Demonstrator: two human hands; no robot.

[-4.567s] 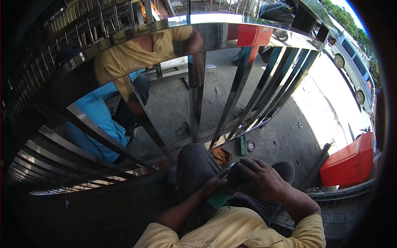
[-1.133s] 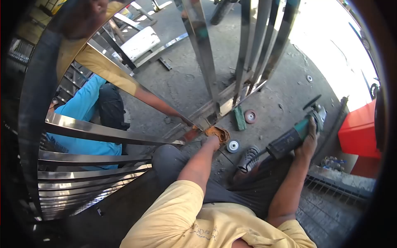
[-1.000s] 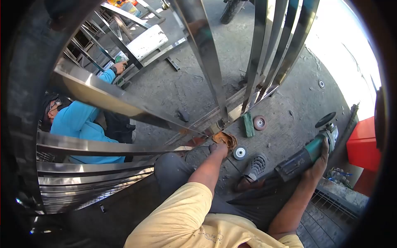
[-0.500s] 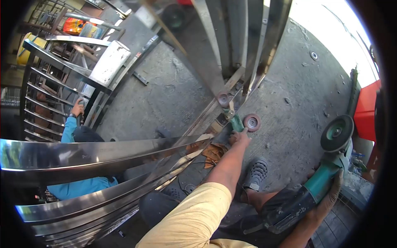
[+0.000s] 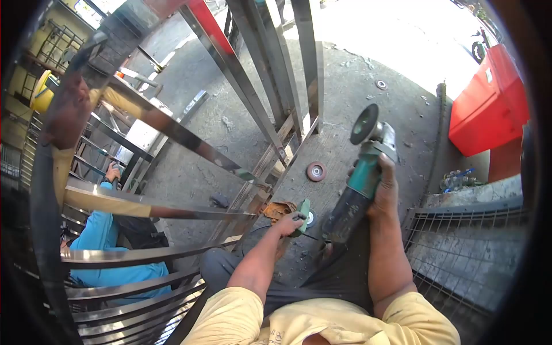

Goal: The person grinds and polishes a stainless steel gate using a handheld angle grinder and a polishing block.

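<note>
My right hand is wrapped round the green-and-black body of an angle grinder. The grinder's round dark disc is at the top, tilted toward the left. Low in front of me, my left hand grips a green block whose exact kind I cannot make out. A pale round disc shows partly behind the block. Farther forward on the floor lies a reddish-brown disc. Close to my left hand is a crumpled orange-brown cloth or glove.
Shiny metal bars of a large frame rise on my left and ahead. Beyond them a person in blue sits or crouches. A red bin stands at the right, above wire mesh. Another disc lies farther off.
My right hand has raised the grinder from low at the right to in front of me. My left hand has drawn back toward me with the green block. The view has shifted.
</note>
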